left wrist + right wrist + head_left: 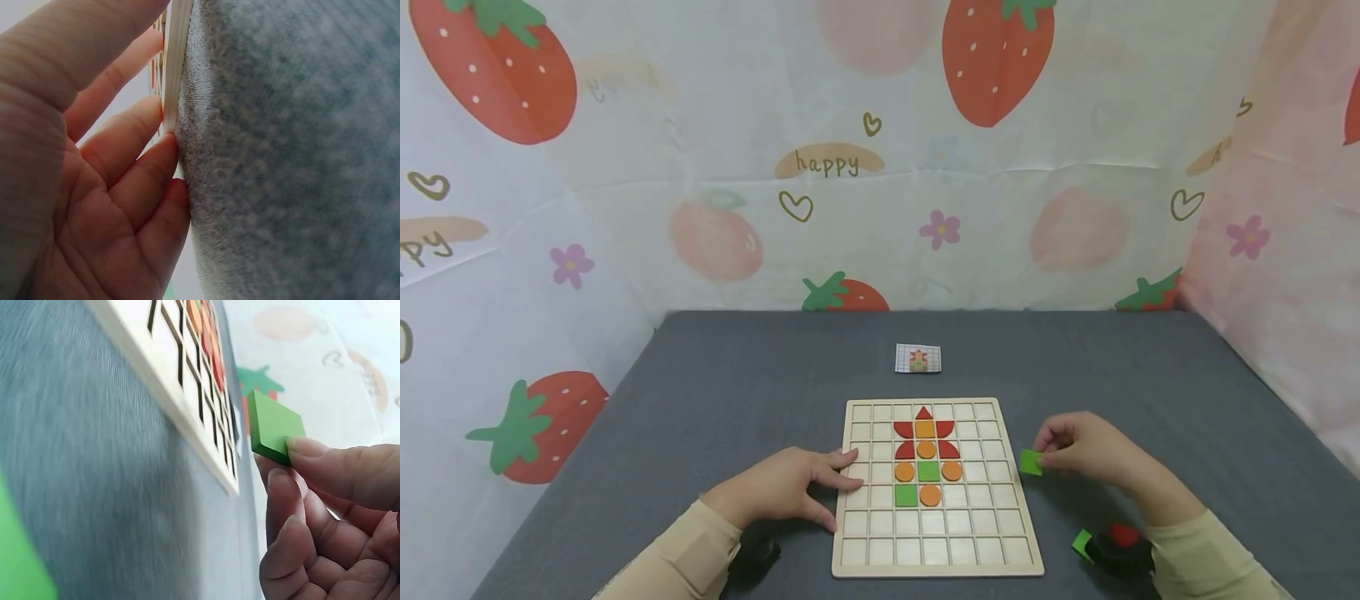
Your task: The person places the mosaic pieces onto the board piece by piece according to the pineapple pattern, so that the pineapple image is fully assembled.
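A wooden grid board (936, 563) lies on the dark grey table, with red, orange and green pieces set in its upper and middle cells. My left hand (790, 483) rests at the board's left edge, fingertips on the frame and thumb beside it. In the left wrist view the fingers (134, 140) touch the board's side. Just right of the board, my right hand (1093, 450) pinches a green square tile (1031, 462) between thumb and fingers. The right wrist view shows this tile (275, 425) held clear of the board.
A small pattern card (918, 358) lies beyond the board. Near the right wrist are another green piece (1082, 544) and a red piece (1124, 534), partly hidden by the black wrist camera (1118, 557). A strawberry-print curtain (985, 233) hangs behind the table.
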Action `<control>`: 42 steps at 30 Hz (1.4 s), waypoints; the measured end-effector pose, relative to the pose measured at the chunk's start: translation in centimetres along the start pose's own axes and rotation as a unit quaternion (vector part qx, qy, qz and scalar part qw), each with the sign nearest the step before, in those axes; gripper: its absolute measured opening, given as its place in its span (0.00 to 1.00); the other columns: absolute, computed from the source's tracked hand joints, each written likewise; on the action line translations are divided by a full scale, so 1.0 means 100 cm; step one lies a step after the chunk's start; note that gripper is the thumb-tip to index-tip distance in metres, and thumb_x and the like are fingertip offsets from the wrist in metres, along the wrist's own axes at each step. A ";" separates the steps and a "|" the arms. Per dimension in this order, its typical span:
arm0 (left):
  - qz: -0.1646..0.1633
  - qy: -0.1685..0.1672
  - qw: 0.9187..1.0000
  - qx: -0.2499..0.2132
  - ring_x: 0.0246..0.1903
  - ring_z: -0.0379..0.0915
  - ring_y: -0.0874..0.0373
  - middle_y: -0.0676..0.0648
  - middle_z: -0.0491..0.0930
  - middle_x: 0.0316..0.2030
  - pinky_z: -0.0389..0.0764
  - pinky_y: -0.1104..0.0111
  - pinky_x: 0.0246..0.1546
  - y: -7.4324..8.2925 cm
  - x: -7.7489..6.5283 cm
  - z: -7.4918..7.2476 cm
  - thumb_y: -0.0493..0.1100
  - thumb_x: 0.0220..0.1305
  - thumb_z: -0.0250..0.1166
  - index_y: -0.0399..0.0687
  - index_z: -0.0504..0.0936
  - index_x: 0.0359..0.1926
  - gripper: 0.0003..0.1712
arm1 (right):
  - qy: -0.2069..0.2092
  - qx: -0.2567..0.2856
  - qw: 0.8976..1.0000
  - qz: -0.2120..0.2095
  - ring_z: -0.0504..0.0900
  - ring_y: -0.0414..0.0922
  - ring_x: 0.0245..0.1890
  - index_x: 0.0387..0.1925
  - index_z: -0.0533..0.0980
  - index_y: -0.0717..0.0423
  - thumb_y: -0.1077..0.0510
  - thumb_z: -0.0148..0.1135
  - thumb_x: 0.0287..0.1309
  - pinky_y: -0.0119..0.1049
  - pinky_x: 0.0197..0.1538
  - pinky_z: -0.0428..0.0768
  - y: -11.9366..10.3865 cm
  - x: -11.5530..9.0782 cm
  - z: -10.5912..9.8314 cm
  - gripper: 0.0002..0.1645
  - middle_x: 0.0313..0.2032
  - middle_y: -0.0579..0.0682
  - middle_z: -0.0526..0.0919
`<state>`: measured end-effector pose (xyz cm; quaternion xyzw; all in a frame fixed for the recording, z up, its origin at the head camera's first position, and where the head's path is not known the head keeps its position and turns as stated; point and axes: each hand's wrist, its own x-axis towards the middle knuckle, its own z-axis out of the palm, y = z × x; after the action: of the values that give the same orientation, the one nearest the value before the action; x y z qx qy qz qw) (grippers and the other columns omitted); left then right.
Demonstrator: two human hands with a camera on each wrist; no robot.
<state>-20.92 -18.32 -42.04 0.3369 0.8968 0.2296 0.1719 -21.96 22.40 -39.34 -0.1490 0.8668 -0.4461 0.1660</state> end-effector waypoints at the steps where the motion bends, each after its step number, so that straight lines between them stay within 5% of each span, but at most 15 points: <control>1: 0.000 0.000 1.000 0.001 0.63 0.58 0.62 0.56 0.63 0.63 0.65 0.63 0.58 0.000 0.000 0.000 0.62 0.39 0.70 0.65 0.76 0.55 0.36 | 0.004 0.000 1.000 0.003 0.70 0.41 0.20 0.30 0.77 0.63 0.61 0.65 0.51 0.36 0.24 0.71 -0.002 0.002 0.003 0.07 0.22 0.48 0.77; 7: 0.005 -0.001 1.000 0.007 0.63 0.58 0.62 0.56 0.63 0.63 0.65 0.62 0.58 -0.001 0.000 0.001 0.62 0.39 0.69 0.65 0.76 0.55 0.36 | 0.026 -0.010 1.000 -0.001 0.71 0.43 0.21 0.28 0.77 0.61 0.62 0.65 0.50 0.37 0.24 0.71 -0.015 0.013 0.024 0.05 0.22 0.48 0.78; 17: 0.011 0.003 1.000 0.006 0.63 0.58 0.62 0.56 0.63 0.63 0.64 0.63 0.58 -0.002 0.000 0.001 0.62 0.40 0.70 0.65 0.76 0.55 0.36 | -0.011 0.007 1.000 -0.028 0.71 0.43 0.22 0.29 0.77 0.60 0.65 0.65 0.49 0.35 0.24 0.71 -0.025 0.027 0.049 0.04 0.21 0.47 0.76; 42: 0.010 -0.001 1.000 0.007 0.63 0.58 0.62 0.56 0.63 0.64 0.64 0.62 0.59 -0.003 0.000 0.001 0.63 0.40 0.69 0.65 0.75 0.56 0.36 | -0.015 -0.058 0.998 -0.028 0.72 0.41 0.21 0.19 0.77 0.55 0.67 0.67 0.45 0.36 0.28 0.72 -0.040 0.033 0.078 0.08 0.18 0.44 0.77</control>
<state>-21.01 -18.48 -42.27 0.3471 0.8949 0.2249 0.1678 -21.25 13.15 -40.80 -0.1891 0.8842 -0.3971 0.1573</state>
